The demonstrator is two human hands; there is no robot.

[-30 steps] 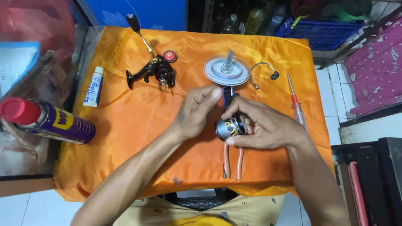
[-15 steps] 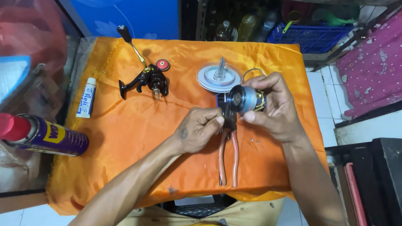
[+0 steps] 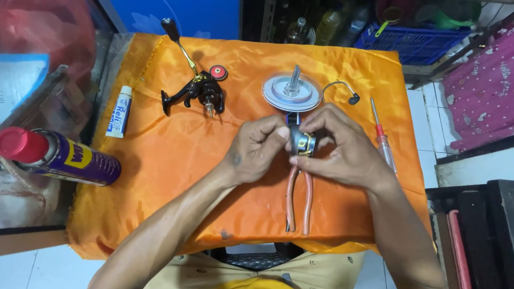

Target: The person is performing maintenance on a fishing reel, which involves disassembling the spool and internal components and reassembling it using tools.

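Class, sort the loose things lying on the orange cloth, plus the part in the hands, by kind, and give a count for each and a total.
Hand tools: 2, pliers and screwdriver
Reel parts: 4, reel body, round spool, wire bail, small metal part held by both hands
Tubes: 1, white tube
Total: 7

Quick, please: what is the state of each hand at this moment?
Left hand: closed, fingertips pinching the small metal reel part.
Right hand: closed, holding the same reel part above the pliers.

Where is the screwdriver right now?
The screwdriver lies on the orange cloth near its right edge, just right of the right hand.
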